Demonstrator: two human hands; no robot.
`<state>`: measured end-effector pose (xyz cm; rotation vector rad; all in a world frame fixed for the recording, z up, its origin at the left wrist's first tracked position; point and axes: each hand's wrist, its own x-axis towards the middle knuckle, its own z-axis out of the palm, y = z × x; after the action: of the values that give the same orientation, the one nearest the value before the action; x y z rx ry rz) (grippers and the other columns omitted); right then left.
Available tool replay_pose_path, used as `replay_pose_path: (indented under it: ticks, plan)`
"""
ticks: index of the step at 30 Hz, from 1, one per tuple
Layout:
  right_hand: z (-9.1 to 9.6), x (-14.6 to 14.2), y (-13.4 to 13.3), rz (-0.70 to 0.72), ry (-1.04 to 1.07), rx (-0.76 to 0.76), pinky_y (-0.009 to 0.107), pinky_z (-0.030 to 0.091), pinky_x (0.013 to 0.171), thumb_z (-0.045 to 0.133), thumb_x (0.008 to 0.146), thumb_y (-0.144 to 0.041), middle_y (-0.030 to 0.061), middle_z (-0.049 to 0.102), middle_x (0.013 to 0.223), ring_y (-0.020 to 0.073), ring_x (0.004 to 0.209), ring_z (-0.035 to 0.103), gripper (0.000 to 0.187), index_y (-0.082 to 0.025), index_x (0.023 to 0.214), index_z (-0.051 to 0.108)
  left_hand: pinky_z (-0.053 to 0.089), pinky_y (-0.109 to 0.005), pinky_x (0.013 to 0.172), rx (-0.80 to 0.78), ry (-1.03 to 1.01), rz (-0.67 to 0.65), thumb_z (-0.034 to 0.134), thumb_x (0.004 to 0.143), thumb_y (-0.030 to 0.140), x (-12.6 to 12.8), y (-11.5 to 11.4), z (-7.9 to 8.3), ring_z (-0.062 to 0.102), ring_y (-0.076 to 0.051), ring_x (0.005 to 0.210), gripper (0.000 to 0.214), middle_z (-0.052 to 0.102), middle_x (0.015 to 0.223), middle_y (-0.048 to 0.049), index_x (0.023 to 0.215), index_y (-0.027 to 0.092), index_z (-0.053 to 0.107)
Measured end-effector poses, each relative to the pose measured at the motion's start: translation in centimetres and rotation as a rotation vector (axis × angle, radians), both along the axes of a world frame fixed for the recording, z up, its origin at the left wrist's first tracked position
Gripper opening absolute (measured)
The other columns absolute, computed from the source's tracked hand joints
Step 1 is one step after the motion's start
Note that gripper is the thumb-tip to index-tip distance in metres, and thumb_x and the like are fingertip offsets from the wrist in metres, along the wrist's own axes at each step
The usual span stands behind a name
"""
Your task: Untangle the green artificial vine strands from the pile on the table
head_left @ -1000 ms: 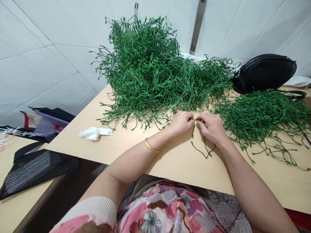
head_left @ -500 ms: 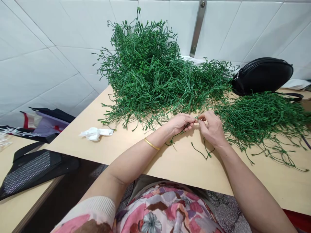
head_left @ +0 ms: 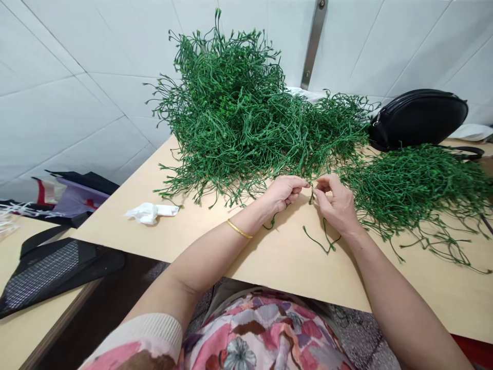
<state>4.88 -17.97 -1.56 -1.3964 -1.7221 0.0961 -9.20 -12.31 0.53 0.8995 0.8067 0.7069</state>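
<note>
Over the table [head_left: 246,252], my left hand [head_left: 285,192] is closed, thumb and forefinger pinched at the end of a thin green stem [head_left: 311,197]. Facing it, my right hand [head_left: 338,204] pinches the same stem with thumb and forefinger; a small gap parts the two hands. Below my left hand, another bit of green stem [head_left: 272,221] trails out; its upper end is hidden by the fingers. A bent loose stem [head_left: 326,247] lies under my right hand. Behind the hands rises a large heap of green stems [head_left: 239,113] with small bud-like tips.
A second, lower pile of stems [head_left: 419,190] spreads at the right, before a black bag [head_left: 419,119]. Crumpled white tissue [head_left: 148,213] lies at the left. A black mesh bag [head_left: 46,272] rests on a lower surface beyond the table's left edge. White tiled wall [head_left: 115,41] stands behind.
The fingertips have drawn slightly apart, and the stem between them now hangs downward. My left fingers have curled in more. The piles and the loose stem have stayed put.
</note>
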Motion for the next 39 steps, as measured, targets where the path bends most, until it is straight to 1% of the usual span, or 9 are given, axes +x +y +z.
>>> replay_pose_path:
  ticks: [4,8,11,15,18,23,28,34,39]
  plan:
    - [0.04,0.00,0.01,0.009,-0.038,0.044,0.031,0.042,0.069,0.050,0.080,-0.018,0.0009,0.057,0.073,0.0155,0.068,0.054,0.010,-0.020,0.089,0.053,0.006,-0.020,0.040,0.023,-0.014,0.021,0.056,0.067,0.006,0.12,0.02,-0.15,0.019,-0.001,0.036,0.011,0.026,0.044,0.0081,0.058,0.011,0.053]
    - [0.07,-0.08,-0.04,0.022,-0.052,0.103,0.032,0.044,0.070,0.048,0.082,-0.019,0.0028,0.059,0.076,0.0166,0.070,0.056,0.015,-0.019,0.095,0.055,0.007,-0.020,0.040,0.024,-0.021,0.063,0.057,0.068,0.007,0.10,0.00,-0.24,0.020,-0.001,0.036,0.011,0.027,0.044,0.0083,0.061,0.012,0.051]
    - [0.03,-0.08,-0.04,0.020,-0.106,0.131,0.033,0.044,0.072,0.046,0.083,-0.019,0.0045,0.062,0.079,0.0182,0.074,0.057,0.020,-0.019,0.100,0.057,0.007,-0.020,0.040,0.017,-0.036,0.081,0.058,0.068,0.008,0.09,-0.05,-0.27,0.021,-0.001,0.036,0.011,0.029,0.044,0.0085,0.063,0.013,0.050]
    - [-0.13,0.05,0.08,0.018,-0.207,0.119,0.036,0.044,0.076,0.044,0.085,-0.020,0.0076,0.065,0.088,0.0208,0.082,0.059,0.023,-0.020,0.102,0.060,0.008,-0.020,0.040,0.029,-0.022,0.087,0.058,0.068,0.008,0.20,-0.17,-0.39,0.022,-0.002,0.036,0.010,0.031,0.043,0.0083,0.064,0.014,0.051]
    - [-0.18,0.17,0.13,0.012,-0.217,0.106,0.035,0.044,0.075,0.043,0.086,-0.022,0.0076,0.065,0.087,0.0209,0.082,0.059,0.021,-0.020,0.098,0.061,0.010,-0.021,0.040,0.056,-0.004,0.092,0.059,0.067,0.009,0.30,-0.30,-0.46,0.024,-0.002,0.036,0.009,0.033,0.043,0.0078,0.064,0.015,0.052]
    - [-0.06,0.24,0.02,0.013,-0.191,0.122,0.033,0.043,0.074,0.043,0.086,-0.020,0.0067,0.065,0.087,0.0198,0.081,0.058,0.020,-0.020,0.096,0.059,0.013,-0.020,0.041,0.141,0.025,0.094,0.060,0.066,0.010,0.41,-0.54,-0.61,0.028,-0.003,0.038,0.007,0.036,0.043,0.0074,0.064,0.015,0.055]
    - [-0.03,0.19,0.02,0.057,-0.230,0.110,0.033,0.042,0.073,0.042,0.086,-0.020,0.0064,0.064,0.085,0.0195,0.079,0.058,0.019,-0.019,0.092,0.060,0.012,-0.020,0.040,0.172,0.036,0.075,0.060,0.066,0.012,0.44,-0.57,-0.87,0.026,-0.002,0.037,0.009,0.034,0.042,0.0073,0.061,0.014,0.053]
    - [-0.08,0.11,0.09,0.070,-0.233,0.105,0.033,0.043,0.075,0.042,0.086,-0.018,0.0071,0.065,0.089,0.0200,0.083,0.059,0.018,-0.019,0.093,0.059,0.011,-0.021,0.040,0.132,0.039,0.041,0.057,0.066,0.009,0.17,-0.57,-0.33,0.026,-0.002,0.036,0.010,0.032,0.041,0.0076,0.060,0.014,0.052]
    - [-0.18,0.51,0.25,0.043,-0.263,0.106,0.033,0.042,0.073,0.044,0.085,-0.020,0.0067,0.066,0.086,0.0202,0.081,0.059,0.018,-0.019,0.094,0.060,0.009,-0.021,0.039,0.094,0.053,0.036,0.058,0.066,0.008,0.08,-0.48,0.04,0.025,-0.002,0.034,0.011,0.031,0.040,0.0081,0.060,0.014,0.050]
